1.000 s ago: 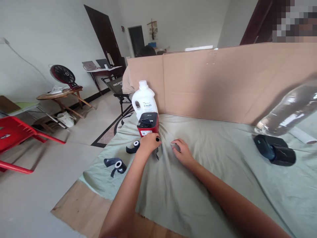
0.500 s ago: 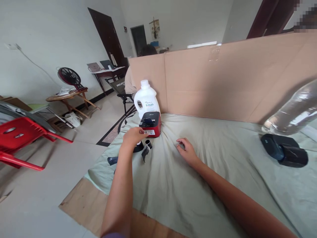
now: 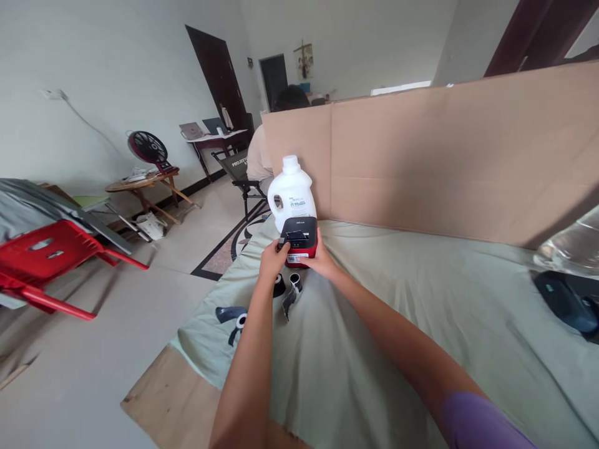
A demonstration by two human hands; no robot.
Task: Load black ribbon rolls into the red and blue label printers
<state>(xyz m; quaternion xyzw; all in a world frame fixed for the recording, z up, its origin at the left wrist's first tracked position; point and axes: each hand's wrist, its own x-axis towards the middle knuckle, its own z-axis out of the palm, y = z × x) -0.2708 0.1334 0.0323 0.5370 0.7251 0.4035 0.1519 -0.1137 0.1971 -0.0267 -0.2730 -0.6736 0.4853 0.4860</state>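
A small red-and-black printer (image 3: 302, 232) stands on the cloth, and a dark strip lies across the slot in its top. My left hand (image 3: 271, 260) grips its left front corner with the thumb on top. On the opposite side my right hand (image 3: 322, 260) is closed against the right face, fingers reaching along the front. Just in front of the printer is a roll of black film (image 3: 294, 280) with a loose tail. Another black roll (image 3: 279, 285) is partly hidden by my left wrist. Nearer me lies a white-cored roll with dark strips (image 3: 239, 320), partly behind my left forearm.
A white detergent jug (image 3: 292, 190) stands right behind the printer. A cardboard panel (image 3: 397, 162) borders the back of the cloth-covered table (image 3: 397, 386). At far right are a dark device (image 3: 564, 302) and a clear plastic bottle (image 3: 573, 240). A person sits beyond the panel.
My right hand has moved left and taken hold of the printer's right side. My left hand has closed on its left corner. The view has shifted left.
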